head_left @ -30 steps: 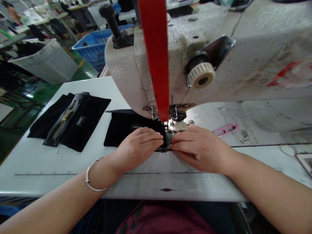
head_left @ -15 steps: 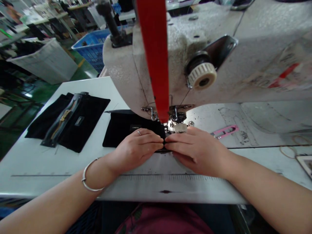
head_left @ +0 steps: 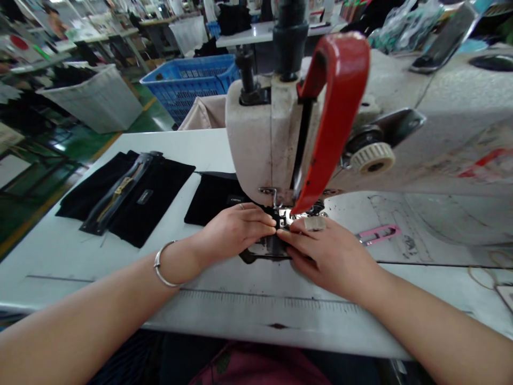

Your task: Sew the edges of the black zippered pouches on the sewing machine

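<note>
A black fabric piece point(head_left: 214, 199) with a small label lies left of the sewing machine's needle area, its right end under the machine head. My left hand point(head_left: 239, 230), fingers together, presses its fingertips on the dark material just left of the presser foot point(head_left: 285, 216). Opposite it, my right hand point(head_left: 326, 248) has its fingers closed on the same material, close to the foot and a small ribbed knob point(head_left: 315, 223). The fingertips of both hands nearly meet. What lies beneath them is partly hidden. A dark strip with a curved end point(head_left: 248, 256) shows below my left hand.
The white machine head point(head_left: 250, 144) and its red bar point(head_left: 344, 101) rise above the hands. Black pieces with a zipper strip point(head_left: 160, 198) lie on the left of the table point(head_left: 132, 283). Pink snips point(head_left: 379, 233) lie at right. Beyond stands a blue basket point(head_left: 188, 80).
The camera view has shifted, so the machine head and red bar now appear farther right. Both hands stay by the presser foot, and more of the dark strip below them shows.
</note>
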### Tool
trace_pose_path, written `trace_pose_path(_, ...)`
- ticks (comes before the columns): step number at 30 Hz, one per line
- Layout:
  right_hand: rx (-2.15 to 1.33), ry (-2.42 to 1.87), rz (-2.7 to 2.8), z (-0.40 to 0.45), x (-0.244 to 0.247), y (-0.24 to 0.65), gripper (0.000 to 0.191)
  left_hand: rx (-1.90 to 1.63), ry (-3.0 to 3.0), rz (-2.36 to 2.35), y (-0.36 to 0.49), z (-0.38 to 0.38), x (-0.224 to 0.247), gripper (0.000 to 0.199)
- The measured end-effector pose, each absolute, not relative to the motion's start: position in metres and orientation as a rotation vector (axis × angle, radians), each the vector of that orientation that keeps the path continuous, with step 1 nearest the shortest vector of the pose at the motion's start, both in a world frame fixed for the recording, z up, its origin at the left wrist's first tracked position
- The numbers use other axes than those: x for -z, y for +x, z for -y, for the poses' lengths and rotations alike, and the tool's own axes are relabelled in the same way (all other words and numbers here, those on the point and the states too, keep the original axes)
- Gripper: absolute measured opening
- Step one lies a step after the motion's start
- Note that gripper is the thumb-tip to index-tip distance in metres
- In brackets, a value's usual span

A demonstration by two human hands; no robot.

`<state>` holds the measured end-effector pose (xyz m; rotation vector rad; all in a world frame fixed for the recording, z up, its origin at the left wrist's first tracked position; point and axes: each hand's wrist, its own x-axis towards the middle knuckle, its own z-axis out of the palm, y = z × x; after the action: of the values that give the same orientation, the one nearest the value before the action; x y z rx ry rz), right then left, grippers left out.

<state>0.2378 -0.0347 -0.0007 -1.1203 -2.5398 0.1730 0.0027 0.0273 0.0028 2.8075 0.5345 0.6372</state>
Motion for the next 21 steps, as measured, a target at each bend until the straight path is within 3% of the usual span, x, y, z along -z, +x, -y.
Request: trace_pose_path(21, -0.165, -1.202, 2.552, 0.03, 0.003, 0.234, 0.03, -0.785, 2.829, -0.819, -0.002, -0.055, 0.022, 0.019)
